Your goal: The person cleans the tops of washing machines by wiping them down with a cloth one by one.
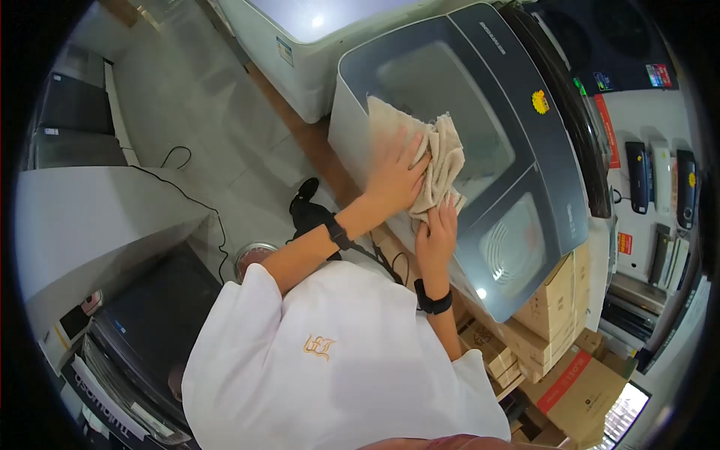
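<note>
Slate-grey plastic is facing me across the top of the washing machine (353,142), the biggest thing I am working against from out here. Beyond its lower corner, cardboard cartons (571,289) are standing close, so I am wanting short, controlled arm travel on that side. The larger clear window (487,150) is curving within the dark frame; I am judging that even, light pressure is suiting it better than a hard push at one point. The smaller window (514,240) is lying apart from the fabric.

The beige cloth (444,161) is resting in loose folds over the near edge of the machine's top, reaching onto the larger window. Those thick folds are risking uneven contact, so I am favouring a flatter pad with its loose corner tucked in.

My left hand (396,176) is lying fairly wide over the cloth, but blur is hiding its grip, so I cannot tell whether it is clasping. My right hand (437,234) is looking narrower, holding the cloth's lower end by the fingers; it is serving best as the anchor while the left is spreading pressure. Farther up, the yellow sticker (540,102) is sitting clear of both hands, and I am treating its edges as something to avoid snagging.
</note>
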{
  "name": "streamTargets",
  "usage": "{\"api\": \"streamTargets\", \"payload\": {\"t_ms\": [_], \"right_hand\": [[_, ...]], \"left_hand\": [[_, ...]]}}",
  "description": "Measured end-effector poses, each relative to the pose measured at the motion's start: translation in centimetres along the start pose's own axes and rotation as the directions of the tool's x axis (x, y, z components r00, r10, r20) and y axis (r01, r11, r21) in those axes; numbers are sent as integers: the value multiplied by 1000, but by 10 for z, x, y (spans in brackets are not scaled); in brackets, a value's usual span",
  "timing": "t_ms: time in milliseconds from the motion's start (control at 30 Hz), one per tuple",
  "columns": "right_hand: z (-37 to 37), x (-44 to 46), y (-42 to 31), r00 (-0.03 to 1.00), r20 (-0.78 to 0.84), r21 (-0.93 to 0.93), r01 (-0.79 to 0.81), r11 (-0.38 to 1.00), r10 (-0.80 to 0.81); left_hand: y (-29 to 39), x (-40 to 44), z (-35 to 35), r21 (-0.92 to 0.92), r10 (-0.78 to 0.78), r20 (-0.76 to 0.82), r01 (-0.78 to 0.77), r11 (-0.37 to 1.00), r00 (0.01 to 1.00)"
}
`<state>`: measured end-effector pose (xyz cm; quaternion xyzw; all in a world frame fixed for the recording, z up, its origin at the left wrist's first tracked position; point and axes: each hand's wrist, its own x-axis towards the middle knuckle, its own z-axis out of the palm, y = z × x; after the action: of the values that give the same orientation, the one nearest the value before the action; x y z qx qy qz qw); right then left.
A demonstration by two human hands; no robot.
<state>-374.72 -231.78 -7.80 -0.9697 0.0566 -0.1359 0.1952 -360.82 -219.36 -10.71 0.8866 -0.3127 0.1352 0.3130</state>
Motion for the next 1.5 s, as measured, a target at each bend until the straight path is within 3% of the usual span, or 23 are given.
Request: {"api": "streamTargets", "payload": {"t_ms": [233,433,667,867,1033,1267,1500], "right_hand": [[-43,-65,48,998,40,-1,-47,999,47],[-48,-56,48,998,27,21,-60,998,59],[-51,-70,65,1000,23,40,-4,999,3],[-74,-95,111,988,0,81,-153,985,154],[-66,-71,104,981,-80,-15,-176,984,174],[-78,-123,99,982,-115,33,-144,989,147],[-94,-162,151,904,-310,3,-307,952,293]], "left_hand": [[56,-47,1,-42,5,47,-3,999,999],[81,-59,8,-18,-58,45,59,998,997],[87,-46,21,47,25,31,-27,999,999],[91,-54,24,-24,131,36,-130,991,991],[86,-44,32,-48,176,22,-174,984,984],[91,-57,22,-35,220,203,-217,976,954],[158,-75,25,-72,394,334,-394,916,856]]}}
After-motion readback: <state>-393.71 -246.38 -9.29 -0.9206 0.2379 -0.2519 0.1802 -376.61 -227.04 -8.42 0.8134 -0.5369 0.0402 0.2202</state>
